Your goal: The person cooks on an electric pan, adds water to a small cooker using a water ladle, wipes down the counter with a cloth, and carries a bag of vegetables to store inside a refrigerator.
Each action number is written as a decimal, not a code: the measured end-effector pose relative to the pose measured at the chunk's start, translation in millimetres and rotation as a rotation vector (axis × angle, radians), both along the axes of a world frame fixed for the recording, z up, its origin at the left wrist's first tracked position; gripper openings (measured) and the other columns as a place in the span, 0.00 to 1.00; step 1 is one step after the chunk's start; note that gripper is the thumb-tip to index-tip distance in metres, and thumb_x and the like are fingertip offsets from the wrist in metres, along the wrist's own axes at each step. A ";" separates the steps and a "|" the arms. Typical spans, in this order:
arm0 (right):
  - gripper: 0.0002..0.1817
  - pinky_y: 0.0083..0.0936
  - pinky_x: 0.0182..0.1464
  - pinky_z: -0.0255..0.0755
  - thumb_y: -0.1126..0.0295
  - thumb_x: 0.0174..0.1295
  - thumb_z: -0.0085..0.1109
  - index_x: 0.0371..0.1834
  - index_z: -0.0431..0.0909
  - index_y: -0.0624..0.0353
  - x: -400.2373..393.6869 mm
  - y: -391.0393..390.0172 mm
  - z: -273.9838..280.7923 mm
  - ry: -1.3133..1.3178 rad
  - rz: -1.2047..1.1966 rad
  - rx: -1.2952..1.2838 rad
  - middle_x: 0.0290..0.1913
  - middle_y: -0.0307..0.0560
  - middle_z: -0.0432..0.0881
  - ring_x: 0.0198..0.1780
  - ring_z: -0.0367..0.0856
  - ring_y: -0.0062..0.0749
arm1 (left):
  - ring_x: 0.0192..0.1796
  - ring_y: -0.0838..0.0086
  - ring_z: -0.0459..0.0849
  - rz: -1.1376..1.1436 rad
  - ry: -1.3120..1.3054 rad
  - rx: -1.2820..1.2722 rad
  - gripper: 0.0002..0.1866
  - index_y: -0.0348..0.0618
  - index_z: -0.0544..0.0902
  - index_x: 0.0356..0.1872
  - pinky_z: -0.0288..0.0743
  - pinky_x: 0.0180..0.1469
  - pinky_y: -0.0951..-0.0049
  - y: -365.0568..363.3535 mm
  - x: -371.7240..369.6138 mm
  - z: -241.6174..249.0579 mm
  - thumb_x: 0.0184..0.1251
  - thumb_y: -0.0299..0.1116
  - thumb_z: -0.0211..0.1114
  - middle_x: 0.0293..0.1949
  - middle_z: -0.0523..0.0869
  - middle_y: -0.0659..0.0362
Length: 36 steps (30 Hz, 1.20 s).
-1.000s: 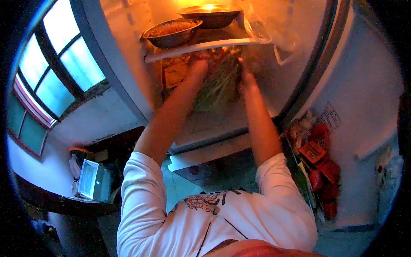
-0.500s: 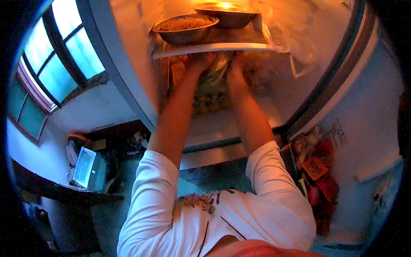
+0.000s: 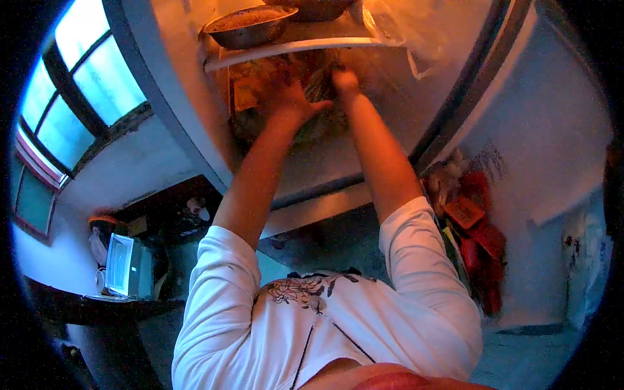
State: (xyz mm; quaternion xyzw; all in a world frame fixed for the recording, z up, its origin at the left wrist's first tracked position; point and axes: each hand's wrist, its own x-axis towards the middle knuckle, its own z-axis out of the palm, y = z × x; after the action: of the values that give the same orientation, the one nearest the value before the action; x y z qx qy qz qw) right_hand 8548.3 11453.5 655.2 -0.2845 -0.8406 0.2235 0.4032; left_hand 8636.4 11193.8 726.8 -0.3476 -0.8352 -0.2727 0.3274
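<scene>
Both my arms reach into a lit fridge, under the white front edge of a shelf (image 3: 305,45). My left hand (image 3: 289,101) is open, its thumb stretched to the right and its fingers spread over dim contents in the lower space. My right hand (image 3: 346,81) is closed, its fingers curled; what they hold is hidden in shadow. Long greenish stalks (image 3: 317,81) lie between the hands, close to the right one. An orange-lit boxy item (image 3: 245,94) sits left of my left hand. The rest of the lower contents is too dark and blurred to name.
On the shelf above stand a metal bowl of food (image 3: 250,26) and a second bowl (image 3: 318,9). A clear plastic bag (image 3: 383,23) hangs at the shelf's right. Red packages (image 3: 478,221) are by the right wall; a light-blue box (image 3: 121,266) stands at lower left.
My left hand has spread open and moved apart from the right hand and the greenish bundle between them. The view has shifted, so the fridge appears higher and further left.
</scene>
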 end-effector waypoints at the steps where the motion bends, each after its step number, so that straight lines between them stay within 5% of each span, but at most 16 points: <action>1: 0.28 0.34 0.40 0.69 0.48 0.50 0.49 0.44 0.68 0.63 10.8 -4.1 8.9 -0.132 0.067 -0.181 0.38 0.57 0.75 0.38 0.75 0.47 | 0.61 0.55 0.54 0.127 -0.020 -0.053 0.52 0.44 0.50 0.60 0.49 0.59 0.56 -8.8 17.3 12.3 0.35 0.60 0.63 0.60 0.53 0.47; 3: 0.29 0.35 0.40 0.69 0.46 0.51 0.47 0.44 0.68 0.63 34.6 -26.3 37.0 -0.268 0.138 -0.365 0.37 0.56 0.76 0.38 0.75 0.46 | 0.60 0.56 0.57 0.198 -0.168 -0.176 0.50 0.44 0.54 0.58 0.54 0.58 0.58 -14.5 30.6 29.7 0.33 0.58 0.65 0.58 0.57 0.48; 6: 0.22 0.42 0.44 0.67 0.55 0.58 0.33 0.51 0.67 0.52 52.9 -62.1 67.7 -0.050 0.317 -0.493 0.45 0.50 0.74 0.43 0.74 0.47 | 0.57 0.57 0.63 0.082 -0.318 -0.271 0.44 0.45 0.60 0.54 0.62 0.53 0.59 -4.6 10.4 35.7 0.33 0.54 0.67 0.55 0.63 0.50; 8: 0.26 0.41 0.42 0.67 0.47 0.54 0.44 0.44 0.71 0.59 48.2 -59.1 76.4 0.282 0.634 -1.121 0.39 0.49 0.76 0.43 0.73 0.40 | 0.55 0.57 0.66 0.015 -0.344 -0.297 0.41 0.47 0.63 0.52 0.65 0.51 0.60 -3.3 6.9 43.6 0.33 0.51 0.68 0.53 0.66 0.50; 12: 0.22 0.38 0.41 0.68 0.52 0.53 0.48 0.44 0.70 0.57 82.3 -90.9 106.1 0.044 0.622 -1.207 0.42 0.47 0.74 0.42 0.72 0.37 | 0.48 0.58 0.72 -0.274 -0.259 -0.155 0.27 0.53 0.66 0.50 0.69 0.45 0.61 -1.1 9.6 59.2 0.43 0.36 0.62 0.44 0.74 0.51; 15: 0.21 0.36 0.48 0.66 0.59 0.57 0.34 0.48 0.67 0.60 98.6 -89.8 97.8 0.176 1.088 -0.602 0.44 0.49 0.75 0.46 0.72 0.42 | 0.45 0.57 0.74 -0.354 -0.183 -0.240 0.21 0.55 0.68 0.49 0.70 0.42 0.62 -1.3 14.7 73.1 0.50 0.30 0.56 0.40 0.76 0.51; 18: 0.20 0.32 0.47 0.67 0.60 0.54 0.38 0.46 0.69 0.61 114.2 -106.4 97.6 0.479 0.800 -1.007 0.41 0.48 0.75 0.43 0.73 0.39 | 0.44 0.57 0.74 -0.279 -0.006 -0.413 0.17 0.55 0.69 0.48 0.70 0.42 0.63 1.3 15.6 77.4 0.54 0.30 0.51 0.40 0.76 0.52; 20: 0.18 0.32 0.46 0.67 0.65 0.54 0.41 0.46 0.68 0.61 112.2 -113.9 82.8 0.593 1.005 -1.180 0.43 0.49 0.73 0.44 0.72 0.39 | 0.44 0.57 0.75 -0.262 0.107 -0.408 0.16 0.55 0.70 0.47 0.70 0.43 0.62 -0.8 11.9 63.0 0.56 0.31 0.50 0.41 0.76 0.51; 23: 0.15 0.31 0.46 0.67 0.73 0.53 0.45 0.46 0.67 0.60 91.9 -112.6 52.6 0.760 1.329 -1.442 0.46 0.49 0.71 0.46 0.69 0.40 | 0.47 0.58 0.73 -0.302 0.217 0.058 0.14 0.56 0.71 0.46 0.66 0.49 0.62 -4.2 -6.7 43.0 0.57 0.33 0.48 0.46 0.73 0.51; 24: 0.15 0.31 0.46 0.67 0.73 0.53 0.45 0.46 0.67 0.60 75.7 -105.6 30.5 0.769 1.331 -1.449 0.46 0.49 0.71 0.46 0.69 0.40 | 0.49 0.58 0.70 -0.295 -0.116 0.126 0.16 0.56 0.69 0.49 0.63 0.52 0.62 -21.7 3.8 58.8 0.58 0.34 0.47 0.48 0.71 0.51; 25: 0.16 0.32 0.46 0.67 0.74 0.52 0.46 0.46 0.67 0.61 55.0 -90.7 2.7 0.572 1.133 -0.649 0.45 0.50 0.71 0.46 0.69 0.40 | 0.51 0.59 0.69 -0.297 -0.288 0.157 0.17 0.56 0.68 0.50 0.61 0.53 0.62 -24.3 -4.2 54.6 0.58 0.35 0.46 0.49 0.70 0.51; 26: 0.16 0.33 0.47 0.67 0.74 0.52 0.47 0.46 0.67 0.61 54.6 -92.4 1.0 0.434 1.006 -0.266 0.45 0.50 0.71 0.46 0.69 0.41 | 0.52 0.59 0.68 -0.286 -0.455 0.194 0.17 0.57 0.67 0.51 0.60 0.55 0.62 -26.8 -12.2 50.0 0.59 0.35 0.46 0.50 0.69 0.51; 27: 0.16 0.34 0.47 0.68 0.75 0.52 0.48 0.46 0.67 0.61 54.0 -94.3 0.0 0.339 0.830 0.101 0.45 0.50 0.71 0.46 0.70 0.41 | 0.54 0.58 0.66 -0.066 -0.078 0.005 0.20 0.55 0.64 0.54 0.58 0.56 0.60 -9.4 -47.4 21.6 0.58 0.37 0.46 0.53 0.67 0.51; 29: 0.16 0.34 0.48 0.67 0.76 0.53 0.47 0.48 0.66 0.61 84.5 -127.9 43.9 0.559 1.061 -1.456 0.45 0.50 0.72 0.46 0.70 0.42 | 0.56 0.58 0.63 0.159 0.297 -0.180 0.23 0.54 0.61 0.57 0.56 0.57 0.58 -2.2 -67.1 3.2 0.58 0.38 0.46 0.55 0.64 0.52; 33: 0.19 0.33 0.47 0.67 0.74 0.52 0.50 0.49 0.65 0.61 113.7 -161.6 68.2 0.472 0.798 -1.377 0.44 0.48 0.72 0.46 0.70 0.39 | 0.59 0.54 0.57 0.038 0.170 -0.117 0.34 0.47 0.54 0.60 0.50 0.59 0.53 -37.6 -22.0 19.6 0.49 0.40 0.55 0.58 0.59 0.52; 36: 0.22 0.30 0.48 0.65 0.71 0.51 0.53 0.51 0.63 0.61 172.2 -206.2 101.8 0.727 0.717 -1.245 0.43 0.47 0.72 0.47 0.69 0.35 | 0.61 0.53 0.53 0.010 0.126 -0.112 0.40 0.44 0.52 0.60 0.46 0.60 0.51 -22.9 -29.3 14.0 0.44 0.40 0.61 0.59 0.56 0.52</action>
State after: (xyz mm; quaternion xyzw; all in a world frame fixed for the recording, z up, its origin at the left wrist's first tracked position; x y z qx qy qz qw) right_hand 8720.5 11247.2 757.0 -0.0794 -0.4181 0.8455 0.3226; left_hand 8607.1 11171.0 740.7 -0.3776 -0.8287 -0.2012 0.3608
